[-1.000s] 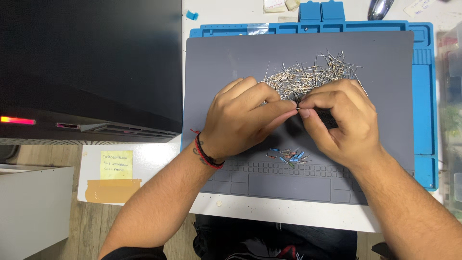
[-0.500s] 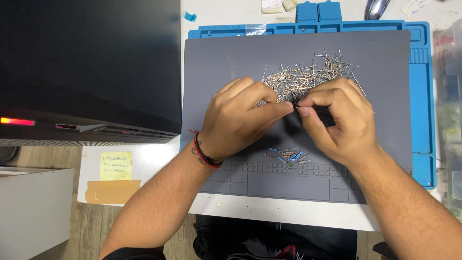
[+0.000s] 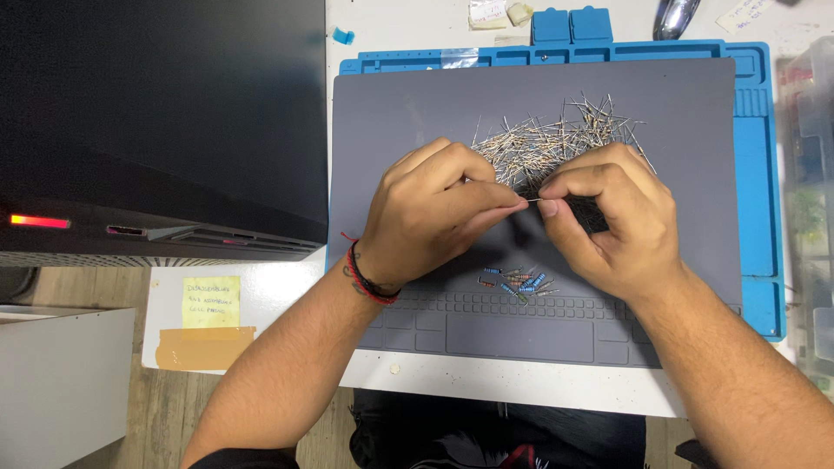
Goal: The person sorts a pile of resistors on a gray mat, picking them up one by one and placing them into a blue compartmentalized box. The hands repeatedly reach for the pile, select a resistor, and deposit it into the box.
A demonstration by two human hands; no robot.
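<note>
Together left hand [image 3: 434,213], right hand [image 3: 608,217] pinch thin wire lead [image 3: 532,201] above grey mat [image 3: 391,130].

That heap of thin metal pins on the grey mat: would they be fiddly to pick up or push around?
Probably fiddly: the pins look hair-thin and light, and lie tangled crosswise, so a push would likely drag several. Both hands, left hand and right hand, pinch just one between fingertips, suggesting they bend easily.
</note>
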